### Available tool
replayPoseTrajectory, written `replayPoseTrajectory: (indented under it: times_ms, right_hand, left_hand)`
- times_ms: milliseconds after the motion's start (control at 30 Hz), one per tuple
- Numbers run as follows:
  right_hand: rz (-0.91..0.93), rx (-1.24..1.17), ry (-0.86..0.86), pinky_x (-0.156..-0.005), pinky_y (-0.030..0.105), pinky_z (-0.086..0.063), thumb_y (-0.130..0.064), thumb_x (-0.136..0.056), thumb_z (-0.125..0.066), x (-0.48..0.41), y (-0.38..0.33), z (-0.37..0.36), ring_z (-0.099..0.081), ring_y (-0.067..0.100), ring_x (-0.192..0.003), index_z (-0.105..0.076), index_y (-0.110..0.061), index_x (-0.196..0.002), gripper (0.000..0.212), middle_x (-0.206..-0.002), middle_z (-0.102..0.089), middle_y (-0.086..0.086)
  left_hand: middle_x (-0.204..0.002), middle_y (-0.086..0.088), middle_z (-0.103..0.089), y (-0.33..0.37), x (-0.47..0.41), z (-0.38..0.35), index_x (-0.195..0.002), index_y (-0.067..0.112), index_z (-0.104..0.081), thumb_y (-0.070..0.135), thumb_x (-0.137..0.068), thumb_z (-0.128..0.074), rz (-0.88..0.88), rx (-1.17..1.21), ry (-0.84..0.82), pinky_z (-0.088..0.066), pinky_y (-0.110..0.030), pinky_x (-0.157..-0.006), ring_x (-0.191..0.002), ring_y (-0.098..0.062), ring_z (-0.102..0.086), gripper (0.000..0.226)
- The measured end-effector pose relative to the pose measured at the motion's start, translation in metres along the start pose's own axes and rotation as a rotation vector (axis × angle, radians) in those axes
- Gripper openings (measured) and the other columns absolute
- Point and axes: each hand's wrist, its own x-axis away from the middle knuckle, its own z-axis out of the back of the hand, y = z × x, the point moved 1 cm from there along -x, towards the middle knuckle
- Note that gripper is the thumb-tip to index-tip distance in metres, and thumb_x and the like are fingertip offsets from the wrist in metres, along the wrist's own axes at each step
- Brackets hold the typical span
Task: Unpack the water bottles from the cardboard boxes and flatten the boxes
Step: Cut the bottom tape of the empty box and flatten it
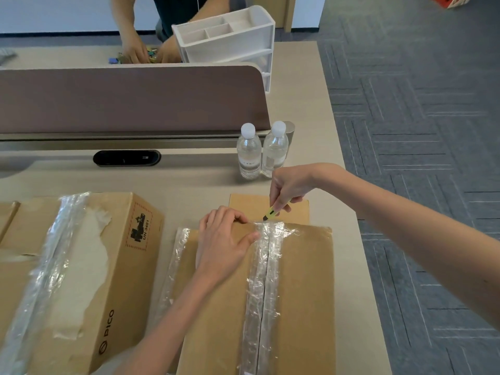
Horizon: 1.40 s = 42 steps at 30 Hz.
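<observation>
Your right grip point(290, 185) is clenched round the yellow knife point(272, 212), its tip at the far end of the taped seam point(263, 266) on the box point(303, 280) beneath it. Your left grip point(224, 239) lies released, pressing the lid just left of the blade. Two bottles point(249, 155) stand just beyond your right grip on the desk point(205, 182). I judge you're early on: this box isn't opened yet, and the second box point(81, 266), left of your left grip, stands unflattened.

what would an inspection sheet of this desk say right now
surface: pale wood-look desk
job's things: taped brown cardboard box; second brown cardboard box printed PICO, left; two clear plastic water bottles, white caps, upright
clutter: white plastic drawer organiser; flat cardboard sheet
hands: left hand rests on taped box; right hand grips yellow-green utility knife at tape's far end
cables: nothing seen
surroundings: mauve divider panel; grey carpet tiles; another person's hands
</observation>
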Motion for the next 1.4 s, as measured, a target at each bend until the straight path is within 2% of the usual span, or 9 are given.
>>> replayPoseTrajectory:
  times_ms: [233, 500, 567, 700, 767, 833, 1000, 1133, 1400]
  right_hand:
    - [-0.020, 0.101, 0.008, -0.061, 0.028, -0.039, -0.013, -0.085, -0.069, -0.002, 0.001, 0.000, -0.041, 0.007, -0.039, -0.074, -0.024, -0.068, 0.021, -0.057, -0.064, -0.004]
    - [-0.010, 0.198, 0.090, -0.055, 0.020, -0.041, -0.019, -0.087, -0.067, 0.014, 0.003, -0.004, -0.046, 0.006, -0.043, -0.074, -0.019, -0.079, 0.011, -0.062, -0.066, -0.008]
    - [0.006, 0.106, 0.245, -0.055, 0.021, -0.042, -0.020, -0.088, -0.066, 0.026, 0.016, -0.006, -0.048, 0.007, -0.043, -0.072, -0.014, -0.079, 0.013, -0.063, -0.066, -0.007]
    - [-0.058, -0.321, 0.803, -0.048, 0.025, -0.043, -0.020, -0.093, -0.061, 0.040, 0.040, -0.044, -0.055, 0.015, -0.041, -0.068, -0.010, -0.082, 0.016, -0.061, -0.067, 0.001]
    - [-0.078, -0.614, 0.913, -0.041, 0.024, -0.041, -0.016, -0.094, -0.059, 0.036, 0.035, -0.077, -0.053, 0.021, -0.038, -0.065, -0.007, -0.084, 0.016, -0.060, -0.066, 0.008]
    - [-0.115, -0.719, 0.975, -0.040, 0.027, -0.042, -0.016, -0.095, -0.057, 0.028, 0.027, -0.104, -0.053, 0.022, -0.037, -0.063, -0.007, -0.084, 0.016, -0.058, -0.064, 0.009]
    - [-0.189, -0.608, 1.162, -0.060, 0.044, -0.054, -0.028, -0.098, -0.053, 0.016, 0.023, -0.126, -0.061, 0.017, -0.044, -0.060, -0.018, -0.086, 0.018, -0.057, -0.064, 0.001]
    - [-0.179, -0.419, 1.250, -0.062, 0.039, -0.048, -0.033, -0.099, -0.051, 0.015, 0.021, -0.134, -0.059, 0.020, -0.058, -0.058, -0.021, -0.089, 0.018, -0.056, -0.060, -0.003]
    - [-0.207, -0.397, 1.303, -0.060, 0.035, -0.040, -0.033, -0.098, -0.052, 0.006, 0.022, -0.139, -0.057, 0.024, -0.064, -0.061, -0.020, -0.093, 0.017, -0.064, -0.060, -0.003]
  left_hand:
    - [-0.098, 0.019, -0.050, 0.001, 0.000, 0.000, -0.097, 0.030, -0.055, 0.064, -0.081, -0.058, -0.011, -0.008, 0.009, -0.032, -0.036, -0.103, -0.099, -0.005, -0.047, 0.038]
    - [-0.100, 0.016, -0.050, 0.001, 0.001, 0.002, -0.098, 0.027, -0.056, 0.062, -0.083, -0.055, -0.044, -0.031, 0.017, -0.032, -0.034, -0.101, -0.099, -0.008, -0.046, 0.038]
    - [-0.101, 0.014, -0.050, 0.002, 0.002, 0.001, -0.099, 0.025, -0.058, 0.057, -0.086, -0.055, -0.077, -0.041, 0.030, -0.032, -0.032, -0.099, -0.099, -0.009, -0.047, 0.035]
    - [-0.102, 0.008, -0.054, 0.009, 0.006, -0.002, -0.101, 0.019, -0.064, 0.032, -0.093, -0.064, -0.189, -0.111, 0.098, -0.034, -0.032, -0.097, -0.099, -0.013, -0.048, 0.015]
    - [-0.099, 0.007, -0.055, 0.013, 0.006, -0.001, -0.098, 0.018, -0.064, 0.022, -0.093, -0.066, -0.203, -0.124, 0.118, -0.036, -0.032, -0.094, -0.096, -0.013, -0.047, 0.007]
    - [-0.096, 0.007, -0.052, 0.015, 0.003, -0.001, -0.094, 0.018, -0.061, 0.019, -0.093, -0.064, -0.192, -0.118, 0.107, -0.035, -0.030, -0.090, -0.093, -0.013, -0.045, 0.003]
    - [-0.088, 0.010, -0.046, 0.019, -0.010, -0.002, -0.084, 0.020, -0.050, 0.018, -0.096, -0.057, -0.129, -0.045, 0.040, -0.033, -0.028, -0.081, -0.086, -0.012, -0.038, 0.013]
    - [-0.073, 0.013, -0.044, 0.020, -0.022, -0.004, -0.072, 0.023, -0.042, 0.023, -0.098, -0.044, -0.033, 0.049, -0.044, -0.032, -0.030, -0.076, -0.079, -0.014, -0.037, 0.026]
    - [-0.056, 0.008, -0.041, 0.027, -0.036, -0.004, -0.057, 0.022, -0.031, 0.023, -0.102, -0.035, 0.014, -0.070, -0.137, -0.040, -0.038, -0.080, -0.065, -0.018, -0.042, 0.045]
